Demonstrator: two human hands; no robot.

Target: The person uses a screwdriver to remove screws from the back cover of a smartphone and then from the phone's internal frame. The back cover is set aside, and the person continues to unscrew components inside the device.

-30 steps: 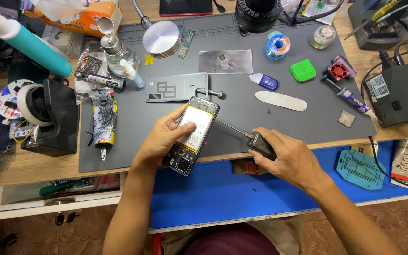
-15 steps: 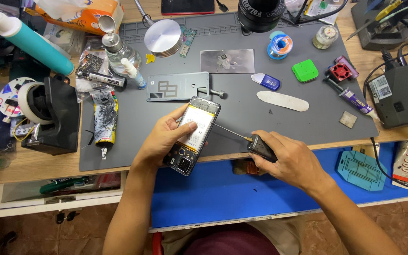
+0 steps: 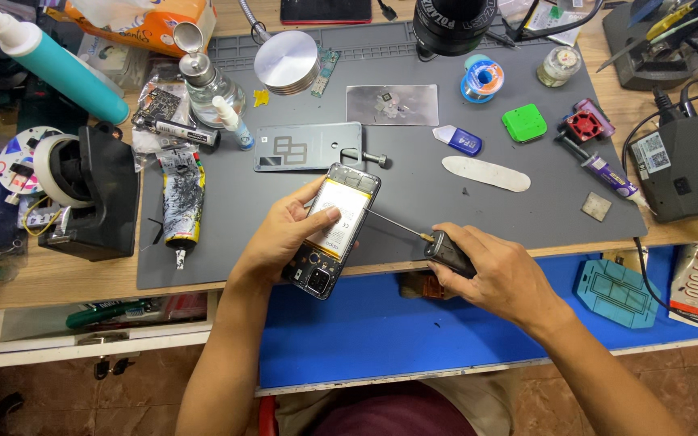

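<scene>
Phone (image 3: 334, 230), back off, clamped in left hand (image 3: 284, 238); right hand (image 3: 498, 274) closed around screwdriver (image 3: 426, 238). Tip could slip and puncture battery (image 3: 337, 214).

I see an opened smartphone (image 3: 334, 230), back cover off, pale battery exposed, tilted diagonally over the grey mat's front edge. A black-handled precision screwdriver (image 3: 422, 238) has its thin shaft angled to the phone's right edge, seemingly touching.
</scene>
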